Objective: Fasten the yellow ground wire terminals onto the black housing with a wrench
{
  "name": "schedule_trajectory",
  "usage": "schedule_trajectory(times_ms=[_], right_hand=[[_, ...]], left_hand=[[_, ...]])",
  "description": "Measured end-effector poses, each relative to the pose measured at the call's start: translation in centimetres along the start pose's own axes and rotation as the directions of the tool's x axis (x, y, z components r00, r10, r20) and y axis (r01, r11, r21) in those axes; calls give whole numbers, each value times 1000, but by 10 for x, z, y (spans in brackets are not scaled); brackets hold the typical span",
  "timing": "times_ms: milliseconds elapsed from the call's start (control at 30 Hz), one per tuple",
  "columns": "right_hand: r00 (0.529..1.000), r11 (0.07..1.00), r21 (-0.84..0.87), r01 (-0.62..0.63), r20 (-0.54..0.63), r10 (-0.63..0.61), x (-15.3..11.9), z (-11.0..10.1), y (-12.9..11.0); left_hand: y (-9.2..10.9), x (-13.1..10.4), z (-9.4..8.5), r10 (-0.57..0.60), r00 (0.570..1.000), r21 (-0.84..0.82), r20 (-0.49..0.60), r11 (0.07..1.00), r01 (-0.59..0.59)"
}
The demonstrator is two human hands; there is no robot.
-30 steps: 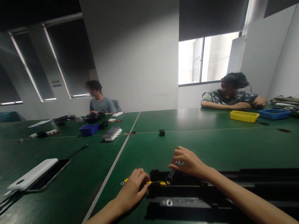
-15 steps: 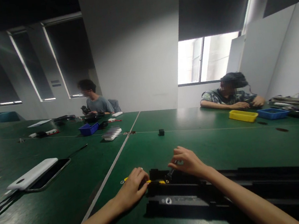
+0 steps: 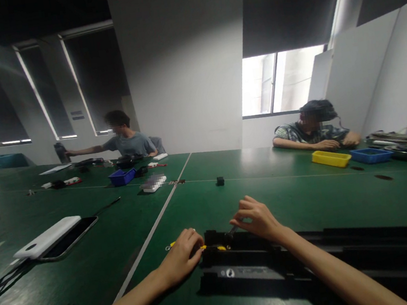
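My left hand (image 3: 182, 252) is closed over a short yellow wire (image 3: 221, 248) at the left end of a long black housing (image 3: 246, 255). One ring terminal (image 3: 168, 248) pokes out left of the hand; the wire's other end lies inside the housing. My right hand (image 3: 257, 219) pinches a slim dark tool (image 3: 232, 230), whose tip points down-left toward the wire's right end. Its exact kind is too small and dark to tell. Along the front of the housing runs a grey strip with a round mark (image 3: 230, 273).
A small black block (image 3: 220, 181) sits ahead on the green table (image 3: 203, 203). To the left lie a white power bank (image 3: 49, 237) and a phone (image 3: 69, 238) with cables. Blue (image 3: 122, 177) and yellow (image 3: 331, 159) trays stand farther off. Two people sit across.
The tool in my right hand now lies flatter, its tip raised off the wire's end. My left hand stays in place. The person at left has reached out to a dark bottle.
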State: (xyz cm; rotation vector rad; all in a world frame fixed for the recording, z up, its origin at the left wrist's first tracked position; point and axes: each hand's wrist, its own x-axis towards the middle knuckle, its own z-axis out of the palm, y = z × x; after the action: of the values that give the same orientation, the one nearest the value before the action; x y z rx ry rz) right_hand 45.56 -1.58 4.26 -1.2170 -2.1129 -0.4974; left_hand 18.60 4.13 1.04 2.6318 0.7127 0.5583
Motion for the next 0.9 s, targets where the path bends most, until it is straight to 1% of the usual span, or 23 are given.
schedule_trajectory(times_ms=[567, 900], right_hand=[[998, 1000, 3, 20, 60, -20, -1, 2, 0], [997, 1000, 26, 9, 81, -11, -1, 1, -1]], left_hand=[[3, 0, -2, -8, 1000, 8, 15, 1000, 8], [5, 0, -4, -16, 1000, 11, 16, 1000, 16]])
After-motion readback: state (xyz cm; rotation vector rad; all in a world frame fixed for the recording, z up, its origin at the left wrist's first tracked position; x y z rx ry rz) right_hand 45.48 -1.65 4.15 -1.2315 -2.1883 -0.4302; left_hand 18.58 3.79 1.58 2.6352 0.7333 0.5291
